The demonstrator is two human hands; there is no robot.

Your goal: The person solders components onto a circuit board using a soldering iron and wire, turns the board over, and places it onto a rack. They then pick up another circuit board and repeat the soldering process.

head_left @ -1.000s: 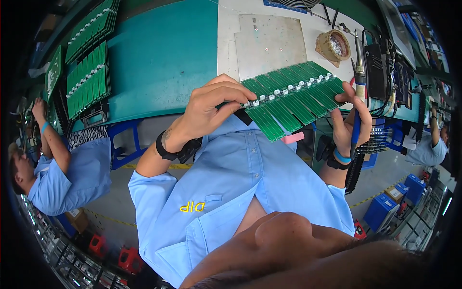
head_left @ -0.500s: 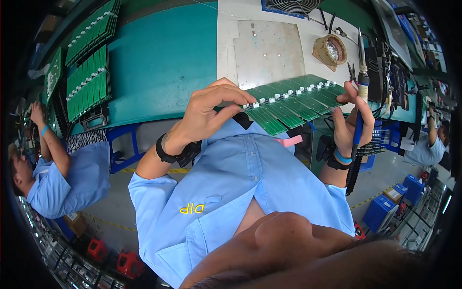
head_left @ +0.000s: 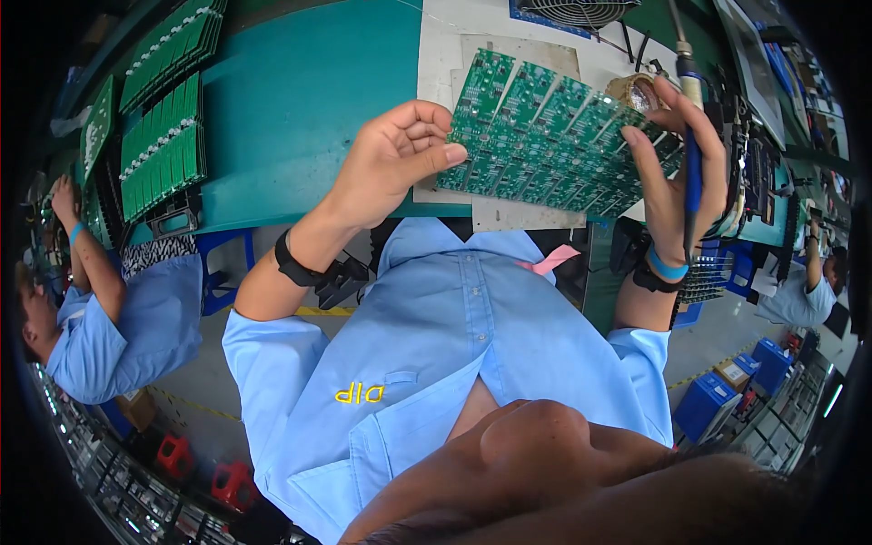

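Note:
My left hand (head_left: 391,162) pinches the left edge of a green circuit board panel (head_left: 556,136) between thumb and fingers. The panel is tilted up above the bench, its face with small dark components showing and slots between its upper sections. My right hand (head_left: 677,186) grips the panel's right end with thumb and fingertips. A soldering iron (head_left: 694,173) with a blue handle is also held in that hand, its metal tip pointing up and away. Beneath the panel lies a flat metal plate (head_left: 522,215), mostly covered. The panel partly hides a round tan container (head_left: 641,92).
Stacked green boards with white connectors (head_left: 165,150) stand in a rack at the left of the teal bench mat (head_left: 291,109). A fan (head_left: 581,9) sits at the far edge. Dark equipment and cables (head_left: 749,168) crowd the right. Other people (head_left: 136,300) work at both sides.
Both hands have raised the panel and flipped it from the white-connector face to the small-component face. The soldering iron has moved up with my right hand.

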